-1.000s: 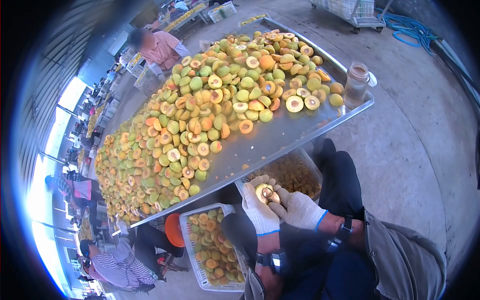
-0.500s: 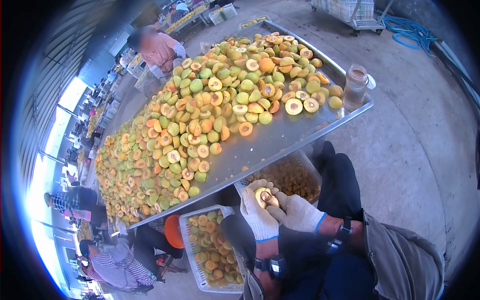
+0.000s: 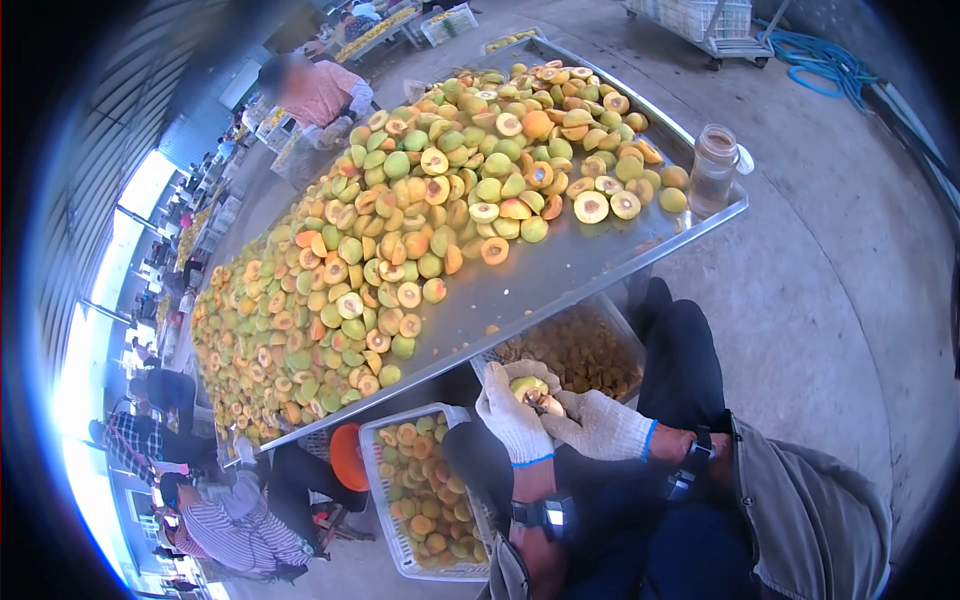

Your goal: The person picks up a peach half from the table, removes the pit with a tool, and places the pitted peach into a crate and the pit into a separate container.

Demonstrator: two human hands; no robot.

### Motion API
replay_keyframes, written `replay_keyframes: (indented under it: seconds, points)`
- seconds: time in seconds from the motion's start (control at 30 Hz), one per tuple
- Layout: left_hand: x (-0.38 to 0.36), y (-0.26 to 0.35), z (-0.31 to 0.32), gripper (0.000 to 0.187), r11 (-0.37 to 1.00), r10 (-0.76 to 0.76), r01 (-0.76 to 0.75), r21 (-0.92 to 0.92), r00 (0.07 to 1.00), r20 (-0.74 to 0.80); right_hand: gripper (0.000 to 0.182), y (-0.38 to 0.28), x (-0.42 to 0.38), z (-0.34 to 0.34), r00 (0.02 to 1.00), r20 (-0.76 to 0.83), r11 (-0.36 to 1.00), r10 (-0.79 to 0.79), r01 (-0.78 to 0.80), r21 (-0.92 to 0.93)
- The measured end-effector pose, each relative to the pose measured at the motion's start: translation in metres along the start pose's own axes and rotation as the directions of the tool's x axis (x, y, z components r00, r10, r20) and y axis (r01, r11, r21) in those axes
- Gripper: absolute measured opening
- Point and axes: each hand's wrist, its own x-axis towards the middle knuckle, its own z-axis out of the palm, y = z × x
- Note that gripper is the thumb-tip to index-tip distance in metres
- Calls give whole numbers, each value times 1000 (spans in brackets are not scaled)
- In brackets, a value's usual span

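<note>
My left hand point(image 3: 512, 418), in a white knit glove, is closed around a halved peach point(image 3: 528, 386), its cut face turned up. My right hand point(image 3: 604, 428), gloved the same way, is closed with its fingertips right at the fruit's cut face. I cannot tell what, if anything, the right fingers grip. Just beyond both hands, under the table edge, sits a bin of brown peach pits point(image 3: 592, 352). A white basket point(image 3: 372, 440) full of peach halves stands to the left of my knee.
A metal-topped table point(image 3: 540, 300) bears a large heap of peach halves point(image 3: 400, 215). On its right corner stands a clear jar point(image 3: 713, 165). An orange bowl point(image 3: 348, 458) is beside the basket. Other people point(image 3: 235, 525) work along the table's left side. A blue hose point(image 3: 825, 65) lies on the floor.
Both hands stay together at the peach half, its cut face tilted slightly differently. The right hand has shifted slightly. The whole view has moved a little.
</note>
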Motion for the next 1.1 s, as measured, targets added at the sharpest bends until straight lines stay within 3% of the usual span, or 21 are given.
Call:
replay_keyframes:
  seconds: [0.07,0.23,0.37,0.43,0.53,0.6,0.67,0.73,0.8,0.9,0.97,1.1]
  points:
    - [2,0,-3,52,1000,11,-11,5,1000,27,35,1,0,2,1000,-4,996,8,-8,86]
    - [-2,10,0,53,982,64,-77,172,995,83,37,-10,-4,1,998,-58,999,4,-2,41]
    - [-6,7,-5,53,984,117,-133,117,984,134,35,-8,-4,1,1000,-28,997,2,0,71]
    - [-5,3,-10,54,948,253,-289,131,937,240,35,-9,-5,-1,1000,-20,998,6,-5,67]
    - [1,-6,-18,54,907,348,-407,111,870,348,36,-14,-11,-4,1000,20,993,19,-21,114]
    - [2,-8,-21,55,909,354,-408,85,864,358,37,-16,-12,-8,998,52,986,23,-31,163]
    - [3,-9,-22,55,912,357,-407,60,855,376,39,-18,-11,-13,971,183,958,152,-190,214]
    - [2,-10,-23,56,948,266,-308,79,905,331,36,-9,-9,-8,991,103,986,84,-98,135]
    - [0,-8,-22,53,948,258,-304,97,910,325,34,5,-6,-2,999,33,999,9,-11,45]
    - [-1,-6,-19,47,936,264,-323,139,906,330,37,6,-5,-2,989,120,974,91,-114,198]
    - [-1,-1,-17,40,913,280,-362,190,892,354,47,-17,-10,-14,922,263,888,286,-358,289]
    - [5,-7,-24,45,883,300,-425,198,836,458,45,-5,-9,-18,878,385,813,284,-433,388]
